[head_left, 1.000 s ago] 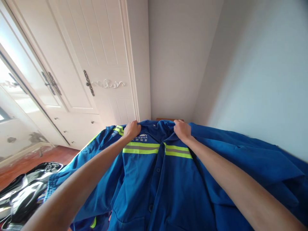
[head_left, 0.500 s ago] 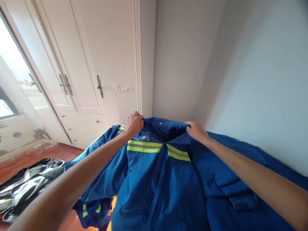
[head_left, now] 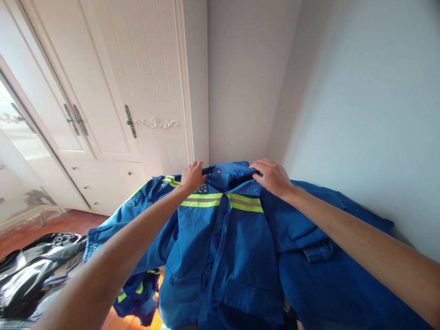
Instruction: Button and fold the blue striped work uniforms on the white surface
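A blue work jacket (head_left: 192, 238) with yellow-and-grey reflective stripes faces me, its buttoned front towards me. My left hand (head_left: 193, 178) is closed on the collar's left side, near a white printed emblem. On the other side of the neck opening, my right hand (head_left: 273, 178) curls its fingers over the collar. The jacket's left-hand sleeve (head_left: 103, 233), with an elasticated cuff, hangs behind my left forearm. My right forearm partly covers the other sleeve.
More blue cloth (head_left: 330, 288) spreads at the right, by the wall. Blue fabric with yellow strips (head_left: 137, 293) hangs low at the left. Shiny clear-and-black bags (head_left: 37, 270) lie on the reddish floor (head_left: 79, 219). A white wardrobe (head_left: 103, 78) stands behind, beside a grey wall (head_left: 371, 114).
My right hand has shifted its hold, with more of its fingers over the collar. The neck opening looks narrower and flatter. The whole view has swung slightly right.
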The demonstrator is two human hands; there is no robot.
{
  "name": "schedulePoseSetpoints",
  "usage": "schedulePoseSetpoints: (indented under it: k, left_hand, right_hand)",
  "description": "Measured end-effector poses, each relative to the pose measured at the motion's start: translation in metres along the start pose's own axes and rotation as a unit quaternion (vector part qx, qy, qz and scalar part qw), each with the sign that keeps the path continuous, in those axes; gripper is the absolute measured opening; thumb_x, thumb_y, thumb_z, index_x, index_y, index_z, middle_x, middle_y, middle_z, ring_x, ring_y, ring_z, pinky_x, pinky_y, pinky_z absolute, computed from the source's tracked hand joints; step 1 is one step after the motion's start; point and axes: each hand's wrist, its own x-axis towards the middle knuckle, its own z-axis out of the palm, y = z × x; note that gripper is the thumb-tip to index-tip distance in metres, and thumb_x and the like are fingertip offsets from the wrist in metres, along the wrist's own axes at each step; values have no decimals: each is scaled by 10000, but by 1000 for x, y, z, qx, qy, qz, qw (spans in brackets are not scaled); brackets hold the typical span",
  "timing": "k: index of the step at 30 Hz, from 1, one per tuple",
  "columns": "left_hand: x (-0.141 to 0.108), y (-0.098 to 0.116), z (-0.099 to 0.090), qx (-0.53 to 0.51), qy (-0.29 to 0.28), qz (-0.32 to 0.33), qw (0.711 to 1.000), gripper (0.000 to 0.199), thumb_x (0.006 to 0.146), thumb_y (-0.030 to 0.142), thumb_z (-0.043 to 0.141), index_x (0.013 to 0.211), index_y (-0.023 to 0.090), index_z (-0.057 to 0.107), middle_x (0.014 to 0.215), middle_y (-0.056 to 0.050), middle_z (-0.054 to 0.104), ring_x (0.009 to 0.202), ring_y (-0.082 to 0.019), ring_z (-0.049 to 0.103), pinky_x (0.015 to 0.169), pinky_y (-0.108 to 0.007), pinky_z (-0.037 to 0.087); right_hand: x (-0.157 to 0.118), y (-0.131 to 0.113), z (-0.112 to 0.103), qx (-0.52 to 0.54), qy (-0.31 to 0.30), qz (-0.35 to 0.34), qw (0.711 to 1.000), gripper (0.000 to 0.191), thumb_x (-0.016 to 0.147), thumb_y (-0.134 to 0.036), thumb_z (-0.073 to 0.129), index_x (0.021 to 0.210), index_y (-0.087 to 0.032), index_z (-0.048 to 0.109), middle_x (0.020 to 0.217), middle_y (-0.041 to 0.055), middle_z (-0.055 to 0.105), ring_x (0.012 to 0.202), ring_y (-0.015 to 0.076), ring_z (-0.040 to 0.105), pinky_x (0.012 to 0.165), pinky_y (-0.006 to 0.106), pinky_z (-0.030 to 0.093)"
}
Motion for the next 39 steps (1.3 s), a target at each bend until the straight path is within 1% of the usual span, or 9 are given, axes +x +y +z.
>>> schedulePoseSetpoints:
  k: [4,10,15,19,22,25,30,35,39]
  left_hand:
    - [3,-15,-5,10,-26,-17,999,236,864,330,546,1030,196,645,1048,-114,668,988,-298,629,782,-382,488]
    - [-6,-16,0,7,3,29,1000,548,793,551,638,1175,162,584,1140,-145,631,1043,-317,604,822,-393,483]
    - [-3,-13,2,18,4,-1,1000,279,865,445,567,989,210,655,1032,-110,664,980,-287,627,782,-366,473]
    - [-10,-26,-14,27,-7,10,1000,230,898,326,471,897,217,673,965,-102,684,926,-275,640,765,-358,459]
    - [-25,-29,-35,32,21,3,999,251,892,289,432,948,213,664,947,-91,694,910,-263,641,766,-348,456]
    - [-41,-23,-56,32,31,2,999,270,879,261,411,966,199,659,912,-86,705,855,-254,647,729,-335,455]
    - [-51,-17,-71,-9,-10,-23,1000,320,874,224,363,953,178,670,870,-95,711,822,-253,653,694,-325,452]
    - [-49,-31,-62,-25,-51,-18,998,390,880,226,353,1182,187,598,977,-101,716,914,-267,656,749,-341,465]
    - [-54,-31,-55,24,-79,40,996,335,834,176,398,1079,192,627,1011,-105,690,936,-272,646,779,-363,471]
  right_hand:
    - [-13,6,-4,-64,3,12,998,177,830,-156,529,935,-209,661,958,65,682,868,230,630,693,305,459]
    - [-17,4,3,-57,18,-52,997,122,895,-231,493,837,-210,598,842,73,651,787,220,605,674,314,434]
    - [-8,-5,0,-56,-18,-134,989,187,921,-221,438,765,-230,541,917,85,674,827,218,601,781,345,436]
    - [-14,6,-3,-92,-64,-32,993,35,882,-229,528,882,-227,563,972,65,707,792,230,639,695,324,427]
    - [-24,18,-1,-132,-112,73,982,134,887,-336,574,972,-233,585,768,30,704,656,242,643,564,300,363]
    - [-31,25,3,-117,-133,102,979,199,890,-394,575,1023,-250,609,750,25,709,674,255,663,571,298,376]
    - [-31,27,13,84,-93,197,972,418,814,-537,622,1114,-246,624,1028,64,723,982,293,668,813,376,503]
    - [-36,22,12,322,-179,268,890,702,746,-620,679,1330,-252,548,1398,76,558,1295,305,502,1079,432,410]
    - [-37,10,10,323,-196,251,891,660,834,-669,549,1326,-230,579,1419,76,540,1341,308,454,1139,448,341]
